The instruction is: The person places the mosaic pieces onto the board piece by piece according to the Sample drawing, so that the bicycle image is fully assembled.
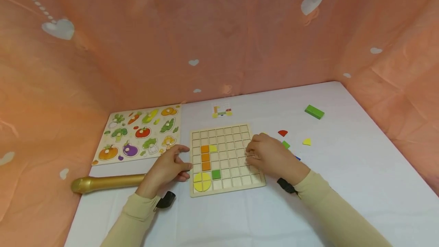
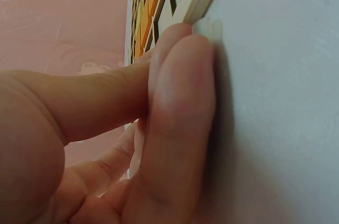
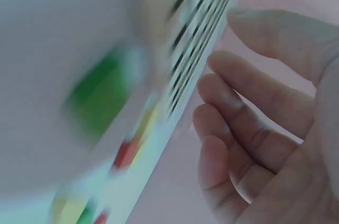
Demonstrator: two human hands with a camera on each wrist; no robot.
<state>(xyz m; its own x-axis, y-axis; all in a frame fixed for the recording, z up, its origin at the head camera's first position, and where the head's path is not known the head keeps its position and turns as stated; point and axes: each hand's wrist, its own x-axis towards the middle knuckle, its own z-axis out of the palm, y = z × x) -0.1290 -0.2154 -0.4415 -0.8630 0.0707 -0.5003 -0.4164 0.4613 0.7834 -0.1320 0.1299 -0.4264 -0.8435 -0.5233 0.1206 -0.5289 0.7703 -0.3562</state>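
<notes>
A wooden grid board (image 1: 228,140) lies on the table. Three orange squares (image 1: 205,157) form a column on it, with a yellow quarter-round (image 1: 213,148) beside the top one. Yellow pieces (image 1: 206,186) make a circle in the lower left corner, next to a green square (image 1: 216,174). My left hand (image 1: 169,167) rests at the board's left edge, fingertips right at its side in the left wrist view. Over the board's right edge is my right hand (image 1: 272,156); its fingers curve loosely around nothing in the right wrist view.
Right of the board lie loose pieces: a red quarter-round (image 1: 282,133), a yellow piece (image 1: 307,141) and a green piece (image 1: 285,145). A green block (image 1: 314,112) sits farther back. Behind the board is a pattern card (image 1: 222,110). A vegetable puzzle (image 1: 127,130) and gold microphone (image 1: 113,181) lie left.
</notes>
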